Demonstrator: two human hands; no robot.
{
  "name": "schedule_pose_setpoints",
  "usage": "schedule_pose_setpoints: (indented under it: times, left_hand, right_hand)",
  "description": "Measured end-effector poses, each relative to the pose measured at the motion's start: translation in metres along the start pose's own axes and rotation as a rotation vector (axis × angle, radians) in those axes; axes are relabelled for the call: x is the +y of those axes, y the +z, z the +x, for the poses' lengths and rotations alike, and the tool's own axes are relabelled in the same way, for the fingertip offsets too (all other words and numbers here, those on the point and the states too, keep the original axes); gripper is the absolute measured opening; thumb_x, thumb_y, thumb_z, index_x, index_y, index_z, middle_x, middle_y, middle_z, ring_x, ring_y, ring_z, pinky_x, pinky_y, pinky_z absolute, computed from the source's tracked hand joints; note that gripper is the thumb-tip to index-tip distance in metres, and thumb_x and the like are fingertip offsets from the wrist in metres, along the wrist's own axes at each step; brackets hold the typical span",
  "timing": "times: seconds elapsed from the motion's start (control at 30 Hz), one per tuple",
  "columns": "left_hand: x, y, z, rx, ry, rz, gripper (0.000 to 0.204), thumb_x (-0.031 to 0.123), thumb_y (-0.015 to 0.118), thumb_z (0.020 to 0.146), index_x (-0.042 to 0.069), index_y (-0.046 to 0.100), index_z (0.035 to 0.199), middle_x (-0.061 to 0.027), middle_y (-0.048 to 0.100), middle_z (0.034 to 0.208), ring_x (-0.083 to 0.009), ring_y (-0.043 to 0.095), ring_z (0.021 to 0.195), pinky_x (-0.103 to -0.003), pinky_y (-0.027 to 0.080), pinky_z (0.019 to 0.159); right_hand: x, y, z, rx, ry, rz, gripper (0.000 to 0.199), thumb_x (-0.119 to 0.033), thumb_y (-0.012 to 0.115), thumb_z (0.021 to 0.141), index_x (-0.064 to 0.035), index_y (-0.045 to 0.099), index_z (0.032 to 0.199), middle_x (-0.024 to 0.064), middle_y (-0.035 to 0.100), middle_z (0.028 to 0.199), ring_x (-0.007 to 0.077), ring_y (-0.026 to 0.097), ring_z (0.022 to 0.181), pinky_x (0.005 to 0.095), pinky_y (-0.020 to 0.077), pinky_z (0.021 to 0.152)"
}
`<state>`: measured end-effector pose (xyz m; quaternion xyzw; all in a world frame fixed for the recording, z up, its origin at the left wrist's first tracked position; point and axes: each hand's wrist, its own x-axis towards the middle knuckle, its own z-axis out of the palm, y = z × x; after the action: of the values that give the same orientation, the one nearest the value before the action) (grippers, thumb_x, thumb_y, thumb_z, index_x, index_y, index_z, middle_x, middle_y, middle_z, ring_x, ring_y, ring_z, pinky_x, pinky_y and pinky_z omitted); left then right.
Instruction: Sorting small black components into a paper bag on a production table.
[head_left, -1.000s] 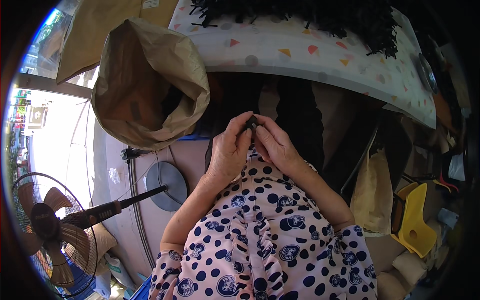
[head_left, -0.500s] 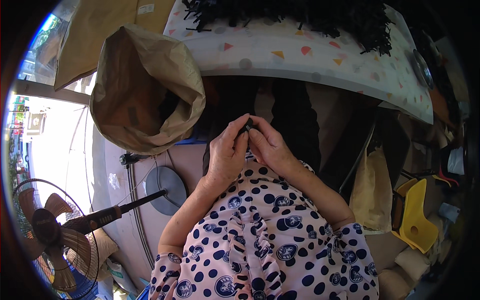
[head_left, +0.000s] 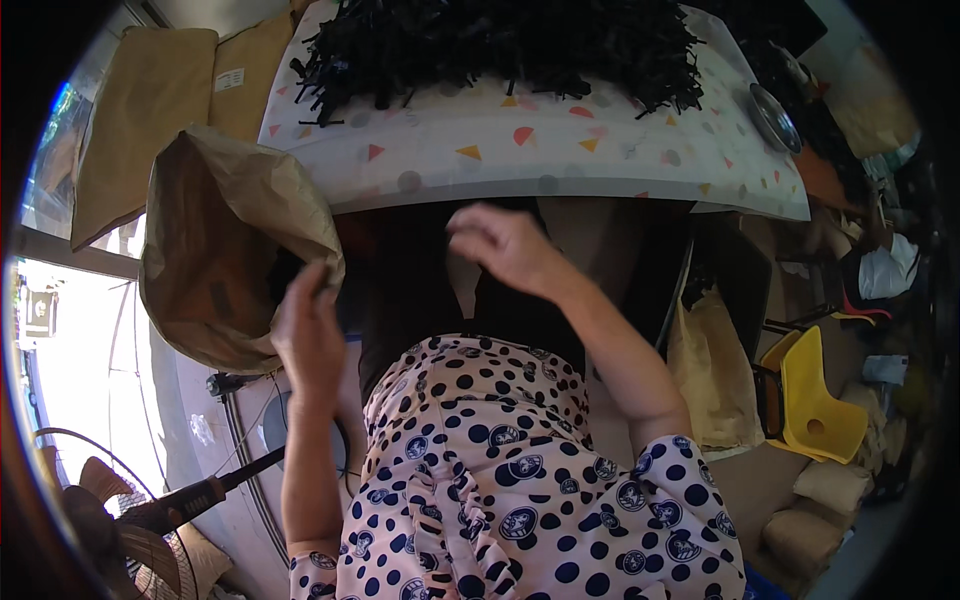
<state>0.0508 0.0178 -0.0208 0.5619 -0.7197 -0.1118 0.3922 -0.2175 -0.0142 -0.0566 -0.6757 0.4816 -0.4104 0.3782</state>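
Observation:
My left hand (head_left: 308,335) is at the right rim of a large brown paper bag (head_left: 165,280), its fingers blurred by motion. A small black piece (head_left: 322,284) shows dark at those fingertips; its shape is smeared. Over my lap, short of the table's front edge, my right hand (head_left: 508,252) hangs with loosely bent fingers, and I see nothing in them. A big heap of short black pieces (head_left: 500,50) lies on the table, beyond both hands. Something dark is inside the bag, partly hidden by its wall.
The table (head_left: 440,180) has a white cover with coloured shapes, and a metal dish (head_left: 774,118) stands at its right edge. A fan (head_left: 110,520) is at lower left. On the right are a paper bag (head_left: 715,375) and a yellow chair (head_left: 812,395).
My hands were together over my lap around a small black piece. Now they are apart: the left has gone left to the bag, the right stays in front. The view has shifted.

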Motion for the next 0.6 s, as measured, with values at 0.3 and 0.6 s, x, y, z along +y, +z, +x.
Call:
schedule_pose_setpoints:
  times: [0.3, 0.6]
  left_hand:
    - [-0.134, -0.065, 0.023, 0.069, -0.382, 0.128, 0.031, 0.005, 0.048, 0.092, 0.007, 0.053, 0.123, -0.0146, 0.064, 0.108, -0.0225, 0.064, 0.090, -0.030, 0.049, 0.080]
    - [-0.123, -0.042, 0.022, 0.006, -0.316, 0.318, 0.036, 0.008, 0.051, 0.091, 0.001, 0.049, 0.126, -0.0168, 0.058, 0.118, -0.0275, 0.052, 0.117, -0.034, 0.039, 0.097]
  right_hand:
    - [0.088, -0.159, 0.096, 0.506, 0.140, -0.985, 0.024, -0.023, 0.057, 0.085, -0.0137, 0.062, 0.106, 0.0171, 0.066, 0.082, 0.0357, 0.064, 0.077, 0.0466, 0.0497, 0.065]
    - [0.092, -0.160, 0.104, 0.309, 0.069, -0.995, 0.018, -0.023, 0.060, 0.085, -0.0085, 0.062, 0.095, 0.0123, 0.067, 0.077, 0.0323, 0.064, 0.070, 0.0414, 0.0489, 0.060]
